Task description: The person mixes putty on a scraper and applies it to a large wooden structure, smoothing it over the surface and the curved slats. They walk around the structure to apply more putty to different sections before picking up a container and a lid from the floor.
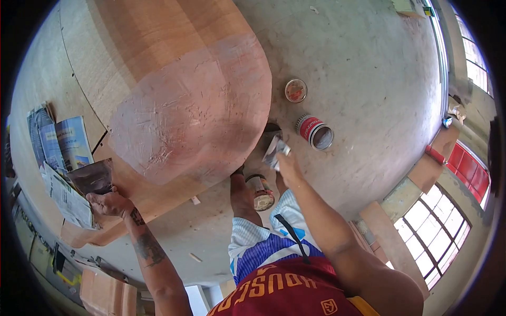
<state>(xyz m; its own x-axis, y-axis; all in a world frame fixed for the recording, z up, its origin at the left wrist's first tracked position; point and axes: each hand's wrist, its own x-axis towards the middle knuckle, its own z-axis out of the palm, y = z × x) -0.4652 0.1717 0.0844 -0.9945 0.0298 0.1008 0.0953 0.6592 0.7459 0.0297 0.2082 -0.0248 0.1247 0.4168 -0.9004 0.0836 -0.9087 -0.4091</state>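
My left hand point(108, 204) is closed on a wide, dark putty spreader point(93, 178), above some printed papers point(68, 197) on the wooden panel. In my right hand point(287, 162) is a grey, smeared putty knife point(272, 151), held out over the floor beside the panel's rounded edge. A pinkish filler patch point(195, 110), ridged and streaked, covers much of the curved wooden panel point(153, 26). An open tin point(312, 128) with a red label lies to the right of my right hand, its inside coated grey.
A round tin lid point(295, 90) rests on the floor point(358, 95) beyond the open tin. Another tin point(260, 192) stands between my legs. Magazines point(66, 139) lie at the panel's left. Boards point(387, 237) lean by the window wall at right.
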